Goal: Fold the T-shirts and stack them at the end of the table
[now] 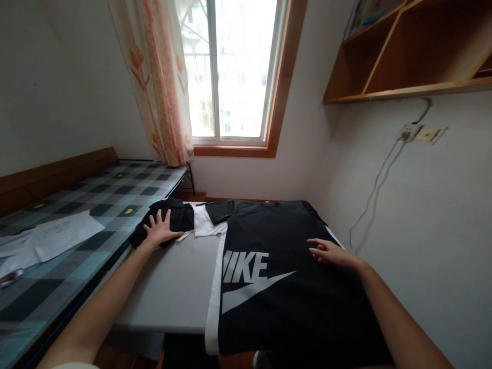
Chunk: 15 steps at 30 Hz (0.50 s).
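A black T-shirt (277, 230) with white side trim and a large white printed logo lies spread over a pale table, its hem hanging past the front edge. One black-and-white sleeve reaches left toward a bundled black cloth (182, 215). My left hand (159, 229) rests on that bundle with its fingers spread wide. Over the shirt's right part is my right hand (330, 252), palm down, index finger stretched and the others loosely bent; nothing is in it. Whether its fingertips touch the fabric I cannot tell.
The table (169, 287) stands against the wall below a window (238, 77). To the left, a bed with a checked mattress (96, 200) holds loose papers (57, 237). A wooden shelf (407, 89) juts out at upper right, above a socket with a hanging cable (378, 179).
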Motion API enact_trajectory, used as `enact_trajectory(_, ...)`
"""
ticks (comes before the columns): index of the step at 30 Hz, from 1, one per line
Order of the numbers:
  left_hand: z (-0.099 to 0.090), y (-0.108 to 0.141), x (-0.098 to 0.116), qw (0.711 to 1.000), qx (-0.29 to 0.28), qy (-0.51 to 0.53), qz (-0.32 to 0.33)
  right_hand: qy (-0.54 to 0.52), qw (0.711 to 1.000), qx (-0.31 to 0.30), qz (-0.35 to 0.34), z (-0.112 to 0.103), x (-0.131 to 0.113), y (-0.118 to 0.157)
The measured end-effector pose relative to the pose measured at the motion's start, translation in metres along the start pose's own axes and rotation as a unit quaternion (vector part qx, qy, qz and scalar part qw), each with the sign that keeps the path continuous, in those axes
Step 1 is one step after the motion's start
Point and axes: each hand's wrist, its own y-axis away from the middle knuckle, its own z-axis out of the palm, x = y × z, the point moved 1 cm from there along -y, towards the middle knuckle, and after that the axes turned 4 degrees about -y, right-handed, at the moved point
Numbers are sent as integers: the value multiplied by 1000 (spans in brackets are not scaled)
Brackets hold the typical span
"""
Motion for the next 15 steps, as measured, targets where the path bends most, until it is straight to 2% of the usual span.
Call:
enact_trajectory(5,-5,-1,-5,1000,1,2,4,-20,999,-27,-43,32,-30,-25)
enact_trajectory(10,-13,-6,-10,997,6,73,-12,-3,996,-28,-83,56,-47,-38)
enact_trajectory(13,-23,-6,-10,989,60,133,-32,23,994,-26,-101,63,-50,-43)
enact_trajectory(15,-33,-6,-9,966,118,215,-78,36,993,-19,-107,66,-48,-45)
